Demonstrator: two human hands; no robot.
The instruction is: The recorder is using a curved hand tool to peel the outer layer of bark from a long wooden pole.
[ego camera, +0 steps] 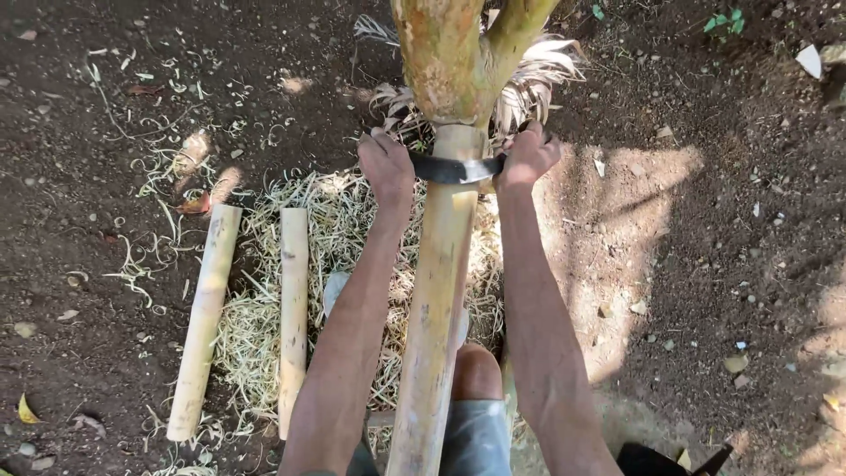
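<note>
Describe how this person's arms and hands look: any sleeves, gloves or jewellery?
Both arms are bare from the lower frame edge to the wrist, with no sleeves in view. The left hand and right hand wear no gloves; no watch, ring or bracelet shows. The forearms look lean and sinewy.

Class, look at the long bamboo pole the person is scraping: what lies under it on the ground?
Under the bamboo pole lies a heap of pale shavings, showing on both sides. Nearer the camera a bent knee sits beneath it. The ground directly below the pole is covered.
</note>
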